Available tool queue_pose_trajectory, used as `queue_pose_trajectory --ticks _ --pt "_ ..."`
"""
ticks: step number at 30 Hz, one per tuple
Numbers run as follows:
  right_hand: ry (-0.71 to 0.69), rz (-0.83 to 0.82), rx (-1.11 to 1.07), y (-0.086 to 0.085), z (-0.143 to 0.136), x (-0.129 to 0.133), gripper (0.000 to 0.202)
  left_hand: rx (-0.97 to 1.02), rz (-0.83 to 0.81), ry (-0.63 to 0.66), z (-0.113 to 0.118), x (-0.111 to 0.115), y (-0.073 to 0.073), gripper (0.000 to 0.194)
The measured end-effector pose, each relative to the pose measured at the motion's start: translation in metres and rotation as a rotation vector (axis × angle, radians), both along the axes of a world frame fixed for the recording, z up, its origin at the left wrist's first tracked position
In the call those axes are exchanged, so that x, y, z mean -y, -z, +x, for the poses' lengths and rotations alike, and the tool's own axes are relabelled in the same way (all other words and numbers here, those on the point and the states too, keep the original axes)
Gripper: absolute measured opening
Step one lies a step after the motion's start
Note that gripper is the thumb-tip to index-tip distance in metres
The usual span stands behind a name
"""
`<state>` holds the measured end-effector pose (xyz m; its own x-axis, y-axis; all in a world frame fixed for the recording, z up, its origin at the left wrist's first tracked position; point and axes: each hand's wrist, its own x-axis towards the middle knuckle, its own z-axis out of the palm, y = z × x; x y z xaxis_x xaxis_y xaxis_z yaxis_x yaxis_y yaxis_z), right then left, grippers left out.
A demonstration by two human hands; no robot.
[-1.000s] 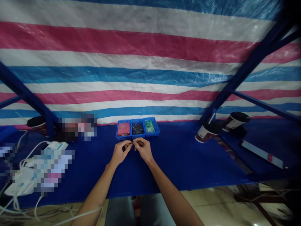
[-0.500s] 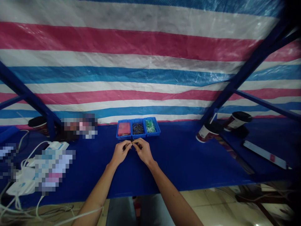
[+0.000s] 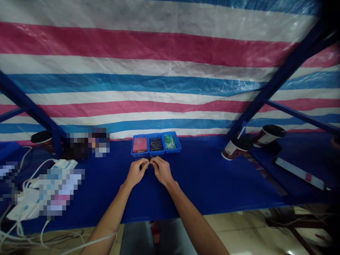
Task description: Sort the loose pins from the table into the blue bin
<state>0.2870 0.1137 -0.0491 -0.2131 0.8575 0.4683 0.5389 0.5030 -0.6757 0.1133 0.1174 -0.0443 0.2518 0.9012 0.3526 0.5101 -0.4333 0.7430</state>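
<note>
My left hand (image 3: 138, 170) and my right hand (image 3: 160, 170) meet fingertip to fingertip over the blue tabletop. Both are closed in a pinch; whatever sits between the fingers is too small and hidden to name. Just beyond the fingertips lie several small dark screw-like pieces (image 3: 154, 157). Behind them three blue bins stand in a row: the left bin holds flat pink pieces (image 3: 140, 145), the middle bin dark screws (image 3: 156, 144), and the right bin small green and clear pieces (image 3: 169, 142).
White power strips (image 3: 29, 204) with cables lie at the left. Lidded cups stand at far left (image 3: 44, 140) and right (image 3: 236, 148), with another cup (image 3: 268, 135) behind. A phone-like slab (image 3: 300, 173) lies at right. A striped sheet (image 3: 159, 81) hangs behind, between blue frame bars.
My right hand's fingers have shifted slightly, and more of the small dark pieces beyond the fingertips shows. Both hands stay together in the same place.
</note>
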Motion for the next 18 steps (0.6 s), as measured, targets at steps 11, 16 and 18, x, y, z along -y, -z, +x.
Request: queue_pose_trajectory --ticks 11,16,18 --pt "0.068 -0.063 0.078 0.0013 -0.0033 0.0011 0.033 0.017 0.008 0.005 0.0010 0.0014 -0.0043 0.027" --pt "-0.030 -0.023 -0.078 -0.0022 -0.0013 0.0013 0.021 0.024 0.000 -0.032 0.0005 0.0020 -0.0089 0.026" --pt "-0.051 -0.011 -0.089 -0.0016 -0.0019 0.0004 0.021 0.019 -0.002 -0.033 0.0007 0.0022 -0.0097 0.028"
